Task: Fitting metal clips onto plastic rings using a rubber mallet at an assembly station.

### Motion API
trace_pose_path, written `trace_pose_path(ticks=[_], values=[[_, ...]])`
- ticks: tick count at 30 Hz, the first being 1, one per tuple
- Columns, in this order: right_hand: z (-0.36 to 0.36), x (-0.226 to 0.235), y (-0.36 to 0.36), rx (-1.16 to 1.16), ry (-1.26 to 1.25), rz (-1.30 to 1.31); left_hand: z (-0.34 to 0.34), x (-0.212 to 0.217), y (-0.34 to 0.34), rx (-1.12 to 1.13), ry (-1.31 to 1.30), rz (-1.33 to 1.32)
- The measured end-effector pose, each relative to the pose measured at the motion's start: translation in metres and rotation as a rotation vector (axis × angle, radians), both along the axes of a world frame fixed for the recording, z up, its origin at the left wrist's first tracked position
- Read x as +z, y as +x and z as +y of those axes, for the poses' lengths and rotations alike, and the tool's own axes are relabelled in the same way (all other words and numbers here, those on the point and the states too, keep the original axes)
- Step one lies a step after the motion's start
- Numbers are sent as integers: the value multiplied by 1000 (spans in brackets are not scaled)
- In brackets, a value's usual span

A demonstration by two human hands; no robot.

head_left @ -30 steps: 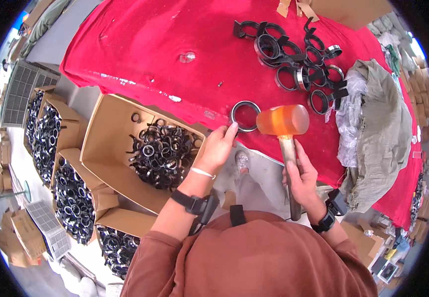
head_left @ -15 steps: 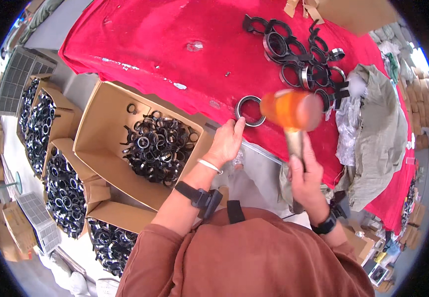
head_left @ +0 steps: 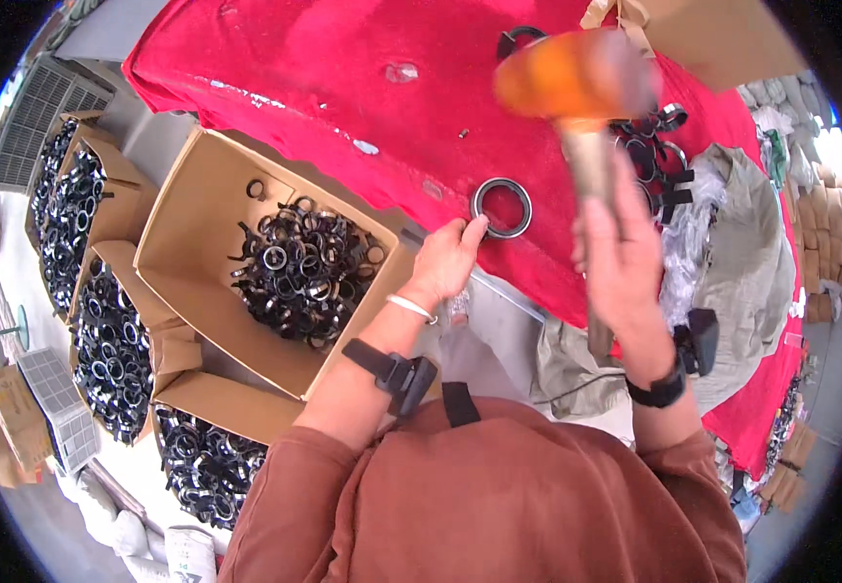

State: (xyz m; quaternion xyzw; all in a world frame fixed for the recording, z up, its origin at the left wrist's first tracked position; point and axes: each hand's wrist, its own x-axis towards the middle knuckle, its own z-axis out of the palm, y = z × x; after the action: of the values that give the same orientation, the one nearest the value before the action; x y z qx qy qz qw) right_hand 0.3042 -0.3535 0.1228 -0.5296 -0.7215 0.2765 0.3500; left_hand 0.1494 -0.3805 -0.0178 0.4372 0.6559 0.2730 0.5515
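Observation:
At the near edge of the red-covered table lies a black and silver ring (head_left: 527, 209). My left hand (head_left: 448, 260) has its thumb and forefinger closed on the ring's near left rim, keeping it flat on the cloth. My right hand (head_left: 621, 255) is wrapped round the wooden handle of a mallet (head_left: 576, 78). The amber mallet head, smeared by motion, is raised beyond the ring and apart from it. Behind the mallet and my right hand, several black clamp-like parts with rings (head_left: 672, 119) lie on the table, partly hidden.
A large open carton (head_left: 198, 185) of black ring parts stands left of the table. More filled boxes (head_left: 173, 394) stand farther left. Clear plastic wrap (head_left: 688, 248) and a grey-green cloth (head_left: 746, 262) lie on the right. Another carton (head_left: 722, 39) sits at the far right.
My right hand has swung the mallet up and away from the ring, toward the far side. My left hand still pinches the ring's rim.

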Motion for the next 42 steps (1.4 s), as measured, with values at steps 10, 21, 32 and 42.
trace_pose_path(ticks=[10,21,32,42], values=[[3,-46,42,45,-144,-350,7,-8,2,-18,94,-14],[21,-27,49,23,-127,-155,10,-19,11,38,80,-94],[20,-25,4,276,-143,-438,11,-10,16,131,103,-107],[-9,-42,45,-99,-296,76,1,-5,16,98,248,162]])
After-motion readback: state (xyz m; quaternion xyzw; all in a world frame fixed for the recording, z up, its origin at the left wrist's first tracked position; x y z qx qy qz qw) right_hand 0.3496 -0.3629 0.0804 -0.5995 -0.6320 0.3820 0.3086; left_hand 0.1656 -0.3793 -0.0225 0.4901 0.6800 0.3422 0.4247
